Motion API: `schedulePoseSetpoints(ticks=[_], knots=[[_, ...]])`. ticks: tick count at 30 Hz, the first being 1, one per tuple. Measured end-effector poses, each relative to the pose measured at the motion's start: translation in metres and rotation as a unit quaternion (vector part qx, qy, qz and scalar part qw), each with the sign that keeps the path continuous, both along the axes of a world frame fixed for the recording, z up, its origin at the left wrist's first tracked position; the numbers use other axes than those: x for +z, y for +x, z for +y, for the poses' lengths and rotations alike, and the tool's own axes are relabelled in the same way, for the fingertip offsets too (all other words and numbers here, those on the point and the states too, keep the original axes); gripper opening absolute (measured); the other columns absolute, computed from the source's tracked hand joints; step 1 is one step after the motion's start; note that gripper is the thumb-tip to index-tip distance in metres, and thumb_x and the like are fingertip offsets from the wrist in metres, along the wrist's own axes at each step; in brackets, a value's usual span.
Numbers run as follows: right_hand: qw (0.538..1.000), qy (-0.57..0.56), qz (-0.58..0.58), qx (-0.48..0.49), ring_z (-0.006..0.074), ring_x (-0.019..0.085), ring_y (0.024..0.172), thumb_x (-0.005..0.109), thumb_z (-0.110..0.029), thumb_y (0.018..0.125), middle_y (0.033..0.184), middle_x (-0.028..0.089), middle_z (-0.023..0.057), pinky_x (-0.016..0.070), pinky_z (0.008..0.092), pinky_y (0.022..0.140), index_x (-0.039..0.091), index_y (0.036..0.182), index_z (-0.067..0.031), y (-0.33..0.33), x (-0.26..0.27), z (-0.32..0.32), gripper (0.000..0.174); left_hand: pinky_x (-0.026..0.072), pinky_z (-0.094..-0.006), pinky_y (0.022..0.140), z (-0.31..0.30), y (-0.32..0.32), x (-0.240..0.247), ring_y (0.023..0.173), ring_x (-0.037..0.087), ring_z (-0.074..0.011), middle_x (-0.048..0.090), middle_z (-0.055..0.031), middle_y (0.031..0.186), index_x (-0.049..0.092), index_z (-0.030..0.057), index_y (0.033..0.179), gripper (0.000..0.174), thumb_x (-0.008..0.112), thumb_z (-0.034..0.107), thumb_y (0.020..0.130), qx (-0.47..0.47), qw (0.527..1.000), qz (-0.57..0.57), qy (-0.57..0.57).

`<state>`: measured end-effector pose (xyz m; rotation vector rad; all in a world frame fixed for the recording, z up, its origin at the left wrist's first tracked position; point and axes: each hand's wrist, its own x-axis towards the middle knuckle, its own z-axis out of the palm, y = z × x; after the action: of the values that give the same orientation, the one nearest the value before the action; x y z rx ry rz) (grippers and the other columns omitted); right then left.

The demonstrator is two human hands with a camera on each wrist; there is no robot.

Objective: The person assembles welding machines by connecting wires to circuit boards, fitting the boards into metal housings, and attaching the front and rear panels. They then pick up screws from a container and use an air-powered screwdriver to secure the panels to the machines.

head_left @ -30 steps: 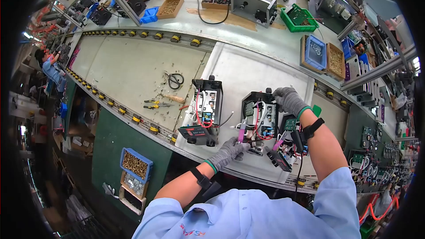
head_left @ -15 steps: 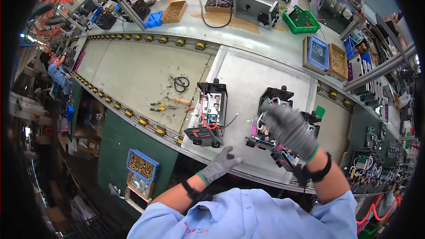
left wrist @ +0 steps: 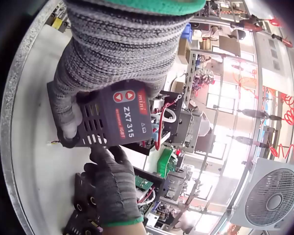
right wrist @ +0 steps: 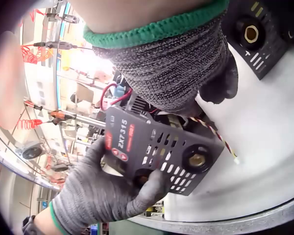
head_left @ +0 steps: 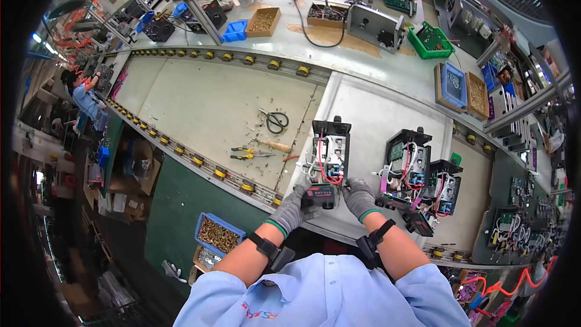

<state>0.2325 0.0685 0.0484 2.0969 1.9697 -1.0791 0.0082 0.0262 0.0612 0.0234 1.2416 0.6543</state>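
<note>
Pale bench (head_left: 366, 109) beneath the front panel (left wrist: 111, 116): left hand (head_left: 292, 209) grips it, right hand (head_left: 361, 198) beside it, hold unclear; probably light, stiff, best taken by its edges.

White board (head_left: 370, 109) bearing 3 opened black units (head_left: 331, 151), beige surface (head_left: 200, 97) alongside bearing scissors (head_left: 270, 119), pliers (head_left: 248, 156), tan-handled tool (head_left: 275, 145)

Wrist-view glare, dark fisheye edges
</note>
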Motion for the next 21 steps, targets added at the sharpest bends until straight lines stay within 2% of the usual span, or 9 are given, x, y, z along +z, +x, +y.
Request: schedulePoseSetpoints(ticks=[2,3,6,9,11,16,18,20,21], knots=[[0.999,0.032,-0.029,-0.004,0.0388,0.067,0.101,0.065,-0.033,0.091,0.113,0.065,0.0220,0.0535,0.0499,0.088,0.076,0.102,-0.0130,-0.002,-0.010,-0.012,0.025,0.0614,-0.0382,0.064,-0.010,0.008,0.000,0.072,0.065,-0.0198,0.064,-0.0085,0.098,0.057,0.0127,0.121,0.061,0.079,0.053,0.082,-0.013,0.994,0.097,0.055],[0.999,0.035,-0.032,-0.007,0.0388,0.067,0.101,0.065,-0.033,0.091,0.113,0.065,0.0220,0.0535,0.0499,0.088,0.076,0.102,-0.0130,-0.003,-0.002,-0.016,0.025,0.0611,-0.0355,0.062,-0.012,0.012,0.007,0.069,0.064,-0.0188,0.064,-0.0081,0.095,0.058,0.0126,0.118,0.053,0.079,0.047,0.084,-0.015,0.990,0.122,0.068],[0.991,0.085,-0.060,0.081,0.0398,0.067,0.094,0.063,-0.033,0.092,0.110,0.066,0.0211,0.0524,0.0520,0.087,0.073,0.108,-0.0148,0.000,0.017,-0.028,0.026,0.0609,-0.0337,0.062,-0.010,0.011,0.005,0.067,0.064,-0.0180,0.063,-0.0066,0.093,0.057,0.0122,0.117,0.047,0.079,0.040,0.087,-0.004,0.994,0.074,0.075],[0.996,0.076,0.017,0.047,0.0389,0.067,0.097,0.062,-0.030,0.093,0.103,0.070,0.0189,0.0513,0.0509,0.090,0.070,0.111,-0.0133,0.005,0.022,-0.036,0.026,0.0605,-0.0327,0.062,-0.016,0.016,0.000,0.069,0.064,-0.0168,0.063,-0.0052,0.092,0.054,0.0116,0.119,0.044,0.078,0.034,0.089,0.038,0.991,0.102,0.076],[0.996,0.063,0.033,0.044,0.0385,0.067,0.097,0.061,-0.028,0.094,0.101,0.071,0.0180,0.0511,0.0501,0.091,0.068,0.115,-0.0127,0.004,0.040,-0.039,0.027,0.0554,-0.0280,0.060,-0.017,0.020,0.014,0.071,0.060,-0.0115,0.061,-0.0035,0.093,0.050,0.0021,0.125,0.053,0.077,0.032,0.090,0.043,0.983,0.134,0.114],[0.999,0.039,0.031,0.017,0.0379,0.069,0.094,0.060,-0.025,0.095,0.096,0.073,0.0158,0.0510,0.0483,0.089,0.058,0.128,-0.0127,0.012,0.076,-0.038,0.035,0.0524,-0.0273,0.058,-0.008,0.010,-0.002,0.070,0.057,-0.0105,0.059,-0.0042,0.091,0.047,0.0017,0.130,0.054,0.075,0.029,0.092,-0.019,0.969,0.142,0.201],[0.997,0.065,-0.014,0.050,0.0376,0.068,0.093,0.062,-0.023,0.093,0.097,0.072,0.0150,0.0511,0.0482,0.088,0.060,0.125,-0.0125,0.019,0.082,-0.040,0.034,0.0544,-0.0278,0.062,-0.007,0.004,-0.007,0.071,0.059,-0.0118,0.059,-0.0061,0.095,0.043,0.0028,0.134,0.056,0.074,0.027,0.093,-0.067,0.969,0.125,0.200],[0.972,0.177,-0.075,0.132,0.0356,0.064,0.093,0.069,-0.016,0.086,0.099,0.066,0.0159,0.0507,0.0482,0.082,0.064,0.113,-0.0102,0.027,0.086,-0.044,0.028,0.0561,-0.0285,0.064,-0.015,0.002,-0.013,0.074,0.061,-0.0130,0.059,-0.0071,0.098,0.041,0.0029,0.136,0.060,0.074,0.027,0.093,-0.042,0.975,0.093,0.197],[0.973,0.174,-0.077,0.131,0.0356,0.064,0.093,0.069,-0.016,0.086,0.099,0.066,0.0159,0.0507,0.0482,0.082,0.064,0.113,-0.0102,0.025,0.094,-0.044,0.028,0.0577,-0.0292,0.067,-0.019,0.002,-0.015,0.077,0.062,-0.0141,0.059,-0.0082,0.102,0.038,0.0030,0.139,0.063,0.074,0.027,0.093,-0.020,0.979,0.061,0.195]])
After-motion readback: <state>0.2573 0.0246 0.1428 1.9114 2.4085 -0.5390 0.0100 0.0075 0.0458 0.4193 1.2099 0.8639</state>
